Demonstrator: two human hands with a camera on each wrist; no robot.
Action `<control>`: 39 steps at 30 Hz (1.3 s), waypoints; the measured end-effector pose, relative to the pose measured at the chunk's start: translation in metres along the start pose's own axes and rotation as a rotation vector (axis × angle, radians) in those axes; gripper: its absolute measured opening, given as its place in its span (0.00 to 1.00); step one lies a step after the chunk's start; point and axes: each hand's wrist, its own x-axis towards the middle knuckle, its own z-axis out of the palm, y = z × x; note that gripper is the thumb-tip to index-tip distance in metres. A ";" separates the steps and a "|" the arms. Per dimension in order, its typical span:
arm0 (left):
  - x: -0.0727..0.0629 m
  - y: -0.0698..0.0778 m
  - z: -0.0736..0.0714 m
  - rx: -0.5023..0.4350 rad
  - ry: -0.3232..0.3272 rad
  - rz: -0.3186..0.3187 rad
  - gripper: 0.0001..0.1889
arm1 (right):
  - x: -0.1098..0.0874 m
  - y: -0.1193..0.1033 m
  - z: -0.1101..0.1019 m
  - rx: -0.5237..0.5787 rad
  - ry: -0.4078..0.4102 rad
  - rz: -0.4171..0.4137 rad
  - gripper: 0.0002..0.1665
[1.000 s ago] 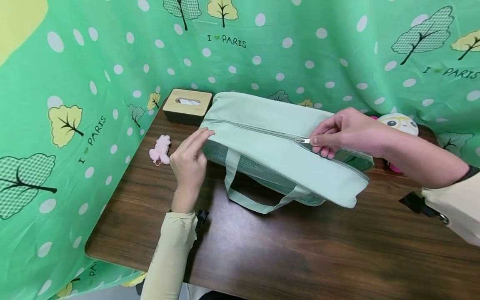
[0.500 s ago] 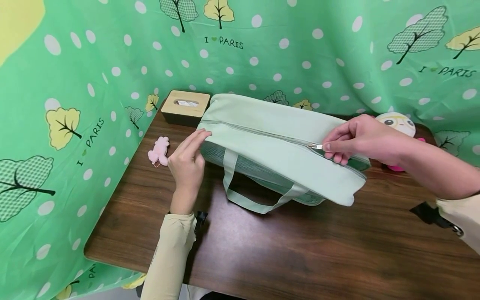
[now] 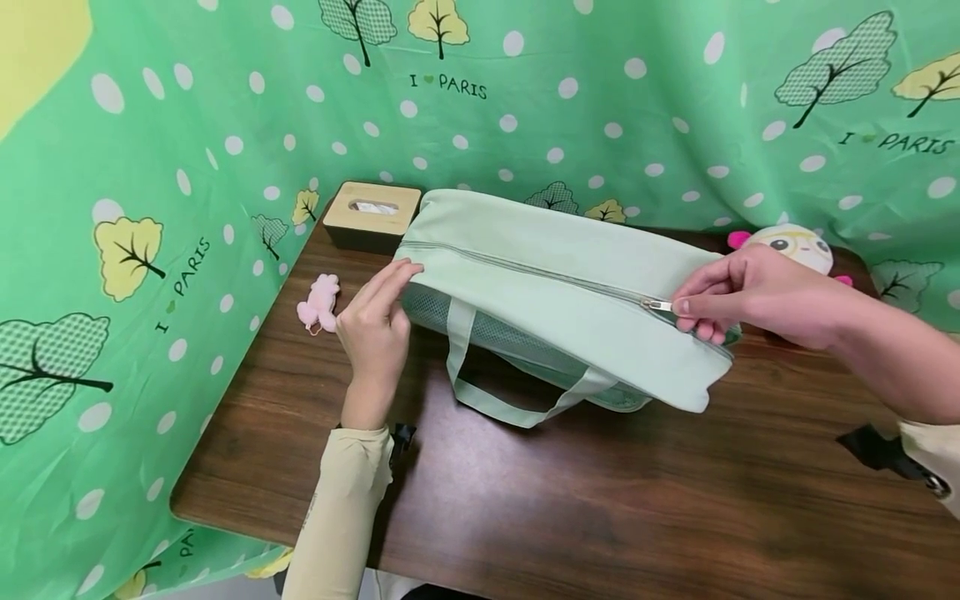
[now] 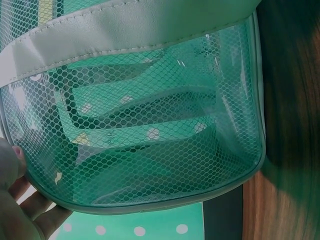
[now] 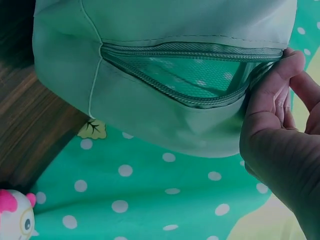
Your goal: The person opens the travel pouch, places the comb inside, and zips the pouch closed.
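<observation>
A pale green bag [image 3: 555, 292] with mesh front stands on the table, its top zipper running lengthwise. My right hand [image 3: 742, 296] pinches the zipper pull [image 3: 658, 306] near the right end. Between the pull and that end the zipper gapes, and the right wrist view shows the see-through mesh [image 5: 190, 77] through the gap. At the bag's left end, my left hand [image 3: 375, 317] holds the upper corner, fingers at the edge by the mesh panel [image 4: 150, 125]. One carrying handle [image 3: 517, 412] hangs down in front.
A tissue box [image 3: 373, 215] with a wooden lid stands behind the bag's left end. Left of the bag lies a small pink plush toy [image 3: 318, 302]. A white and pink plush toy [image 3: 798, 246] sits at the back right. Patterned green cloth [image 3: 517, 108] hangs behind the table [image 3: 585, 500].
My right hand has drawn the zipper pull to the right along the bag, and the gap has become shorter. My left hand keeps its place at the left corner.
</observation>
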 end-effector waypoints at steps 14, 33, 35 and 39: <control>0.001 0.001 0.002 0.005 0.011 -0.004 0.17 | -0.015 0.020 -0.009 0.095 -0.017 -0.054 0.17; 0.005 0.001 0.002 0.036 -0.013 0.009 0.22 | -0.036 0.043 -0.018 0.109 0.019 -0.030 0.20; 0.004 0.002 0.002 0.037 -0.013 0.003 0.21 | -0.038 0.047 -0.019 0.091 0.028 -0.030 0.19; 0.004 0.003 0.002 0.037 -0.010 -0.003 0.20 | -0.042 0.054 -0.021 0.063 0.038 -0.025 0.18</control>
